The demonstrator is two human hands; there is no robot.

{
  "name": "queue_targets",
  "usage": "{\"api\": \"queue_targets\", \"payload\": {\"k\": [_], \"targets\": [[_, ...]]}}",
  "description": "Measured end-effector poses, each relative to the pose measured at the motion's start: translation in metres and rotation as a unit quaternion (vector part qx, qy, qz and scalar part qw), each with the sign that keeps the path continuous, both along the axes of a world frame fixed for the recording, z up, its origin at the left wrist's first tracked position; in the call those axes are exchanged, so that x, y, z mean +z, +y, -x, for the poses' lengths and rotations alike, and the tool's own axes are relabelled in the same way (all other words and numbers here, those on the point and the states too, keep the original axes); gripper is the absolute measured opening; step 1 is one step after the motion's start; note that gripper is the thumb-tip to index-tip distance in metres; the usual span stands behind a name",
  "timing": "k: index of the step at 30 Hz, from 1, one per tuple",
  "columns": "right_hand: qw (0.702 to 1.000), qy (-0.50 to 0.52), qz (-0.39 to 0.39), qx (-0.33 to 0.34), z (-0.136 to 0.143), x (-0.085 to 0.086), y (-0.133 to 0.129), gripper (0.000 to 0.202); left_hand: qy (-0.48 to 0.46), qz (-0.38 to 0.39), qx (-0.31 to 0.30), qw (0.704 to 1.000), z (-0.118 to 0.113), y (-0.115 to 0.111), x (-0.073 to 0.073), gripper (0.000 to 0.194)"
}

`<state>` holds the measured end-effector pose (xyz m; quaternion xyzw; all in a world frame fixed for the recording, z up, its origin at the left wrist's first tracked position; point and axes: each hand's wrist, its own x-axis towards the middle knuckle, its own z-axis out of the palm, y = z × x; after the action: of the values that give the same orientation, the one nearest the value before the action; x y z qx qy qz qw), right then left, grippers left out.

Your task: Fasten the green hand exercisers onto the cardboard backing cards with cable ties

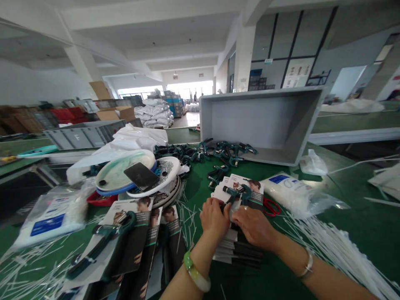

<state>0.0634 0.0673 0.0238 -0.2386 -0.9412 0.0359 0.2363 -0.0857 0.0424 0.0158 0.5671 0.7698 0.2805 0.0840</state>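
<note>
My left hand [215, 218] is closed at the left edge of a stack of printed cards [226, 246], around the dark green handle of a clamp tool [239, 192] lying on the top card. Close beside it, my right hand [254, 227] has its fingers pressed together over the same card; what they pinch is hidden. Red-handled scissors [271, 206] lie just right of the stack. At the left, cards carrying green tools [106, 241] overlap in a pile. White cable ties [340, 246] are spread at the right.
A grey crate [250, 121] lies on its side behind loose green tools [193, 153]. Round lids with a phone [141, 176] on top stand left of centre. Plastic bags of ties lie at the left [54, 216] and right [290, 191].
</note>
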Motion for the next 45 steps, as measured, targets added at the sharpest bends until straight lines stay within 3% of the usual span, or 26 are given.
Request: {"api": "queue_targets", "payload": {"k": [2,4,6,7,10,14,19,24,27,31,35,40,42,43,45], "targets": [[0.998,0.022,0.043,-0.044,-0.017,0.006,0.009,0.024,0.000,-0.005,-0.011,1.000,0.002,0.000,-0.001,0.029],[0.978,0.040,0.078,-0.187,-0.042,0.010,0.028,0.024,0.006,-0.008,-0.023,1.000,0.002,-0.001,0.000,0.028],[0.934,-0.062,0.108,-0.335,-0.065,0.009,0.050,0.023,0.017,-0.007,-0.027,0.999,0.001,-0.002,0.002,0.027],[0.924,-0.090,0.120,-0.352,-0.074,0.006,0.060,0.020,0.024,-0.006,-0.027,0.999,0.001,-0.002,0.003,0.027],[0.917,-0.133,0.144,-0.349,-0.081,-0.008,0.077,0.012,0.043,-0.002,-0.027,0.999,-0.001,-0.004,0.005,0.027],[0.903,-0.145,0.178,-0.364,-0.067,-0.020,0.081,0.016,0.032,0.002,-0.032,0.999,0.002,-0.008,0.007,0.031],[0.880,-0.123,0.247,-0.385,-0.076,-0.005,0.088,0.021,0.020,-0.070,-0.052,0.996,-0.001,-0.005,0.018,0.026],[0.846,-0.075,0.353,-0.392,-0.113,0.009,0.072,0.025,0.052,-0.025,-0.098,0.993,-0.019,0.013,0.024,0.018],[0.822,0.017,0.432,-0.372,-0.123,0.006,0.052,0.039,0.024,-0.025,-0.096,0.995,-0.025,0.022,0.018,0.017],[0.755,0.242,0.537,-0.287,-0.115,0.002,0.035,0.057,-0.045,-0.048,-0.103,0.992,-0.021,0.028,0.009,0.019],[0.740,0.287,0.558,-0.242,-0.100,-0.002,0.023,0.068,-0.053,-0.050,-0.120,0.990,-0.015,0.028,0.006,0.016],[0.674,0.367,0.582,-0.268,-0.100,-0.012,0.000,0.084,-0.052,-0.063,-0.120,0.989,-0.016,0.026,0.003,0.013],[0.707,0.353,0.557,-0.253,-0.100,-0.010,-0.006,0.080,-0.063,-0.067,-0.114,0.989,-0.017,0.026,0.003,0.012],[0.751,0.320,0.527,-0.238,-0.099,-0.007,-0.008,0.074,-0.075,-0.066,-0.111,0.989,-0.017,0.027,0.003,0.013],[0.869,0.198,0.400,-0.212,-0.093,0.003,-0.006,0.063,-0.101,-0.063,-0.108,0.987,-0.017,0.027,0.004,0.014]]}}
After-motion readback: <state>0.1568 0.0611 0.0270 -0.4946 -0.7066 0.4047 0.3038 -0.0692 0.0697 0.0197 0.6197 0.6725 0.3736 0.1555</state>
